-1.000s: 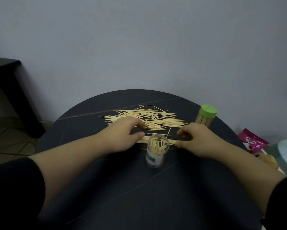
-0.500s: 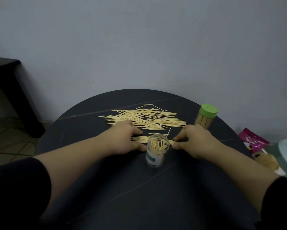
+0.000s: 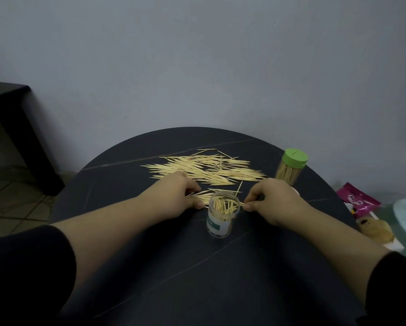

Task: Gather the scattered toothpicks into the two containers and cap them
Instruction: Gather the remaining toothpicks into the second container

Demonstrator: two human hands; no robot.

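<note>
A pile of scattered toothpicks (image 3: 204, 169) lies across the far half of the round dark table (image 3: 197, 267). A clear open container (image 3: 222, 215) with a green-and-white label stands mid-table, partly filled with toothpicks. Just behind it lies a small bundle of toothpicks (image 3: 203, 196). My left hand (image 3: 176, 198) pinches the bundle's left end and my right hand (image 3: 271, 201) pinches its right end. The container hides the bundle's middle. A second container (image 3: 291, 167) with a green cap stands at the far right, full of toothpicks.
A pink wrapper (image 3: 358, 200) and a snack packet (image 3: 377, 230) lie off the table's right edge. A dark side table (image 3: 11, 128) stands at the far left by the wall. Tiled floor shows at the left.
Both hands drew in toward each other behind the open container, squeezing a small bundle of toothpicks together from its two ends. The containers have not moved.
</note>
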